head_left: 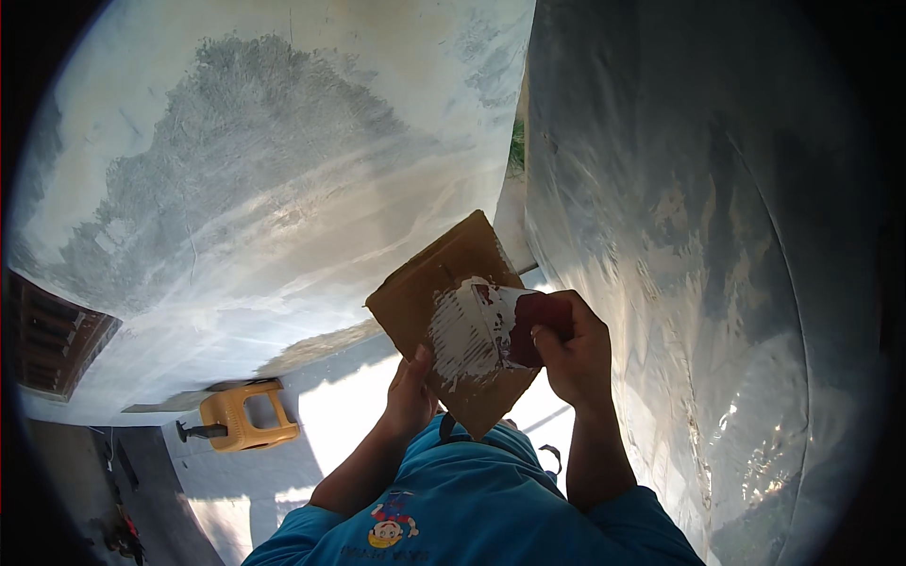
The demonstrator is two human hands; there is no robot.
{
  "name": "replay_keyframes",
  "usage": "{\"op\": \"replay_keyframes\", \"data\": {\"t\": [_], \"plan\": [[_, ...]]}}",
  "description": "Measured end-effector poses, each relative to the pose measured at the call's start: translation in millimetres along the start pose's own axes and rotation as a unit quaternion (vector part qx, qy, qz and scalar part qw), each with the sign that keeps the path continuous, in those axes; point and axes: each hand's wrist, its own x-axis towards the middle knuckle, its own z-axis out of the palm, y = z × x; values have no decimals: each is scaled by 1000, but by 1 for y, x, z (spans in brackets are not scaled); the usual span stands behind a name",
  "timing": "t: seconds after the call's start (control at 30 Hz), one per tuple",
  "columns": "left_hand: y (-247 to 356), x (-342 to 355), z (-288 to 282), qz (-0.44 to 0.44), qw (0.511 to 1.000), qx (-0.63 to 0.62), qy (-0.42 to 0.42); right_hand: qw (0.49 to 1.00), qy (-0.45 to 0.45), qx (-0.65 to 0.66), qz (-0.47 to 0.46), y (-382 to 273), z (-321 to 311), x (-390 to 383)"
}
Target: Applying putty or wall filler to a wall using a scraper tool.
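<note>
My left hand (411, 392) grips the lower left edge of a brown piece of cardboard (423, 294), thumb on top and the other fingers mostly hidden beneath it. White paste (460, 341) is smeared over the middle of the board, streaked with ridges. In my right hand (579, 351) is a dark red flat scraper (540, 324), pinched between thumb and fingers. White paste coats the scraper's left part, which lies against the smear on the board. The board is tilted in front of my blue shirt.
Ahead and to the left stands a whitish wall (311, 208) with a large rough grey patch. Crumpled plastic sheeting (661, 283) hangs along the right. A yellow-orange plastic stool (222, 422) sits at lower left, below a brown slatted frame (58, 338).
</note>
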Motion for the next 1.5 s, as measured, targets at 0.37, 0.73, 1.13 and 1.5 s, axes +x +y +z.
{"op": "replay_keyframes", "data": {"t": [0.37, 0.73, 1.13, 1.5], "plan": [[53, -23, -48, -17, 1000, 4, -4, 999, -9, -47, -17, -39, 69, -16], [102, -54, -116, -23, 1000, -10, -19, 996, 48, -73, -26, -73, 146, -38], [105, -76, -162, -64, 994, -20, -88, 999, -25, 36, 5, -73, 167, -57], [114, -76, -155, -24, 993, -94, -65, 995, 37, -83, -39, -84, 175, -67]]}}
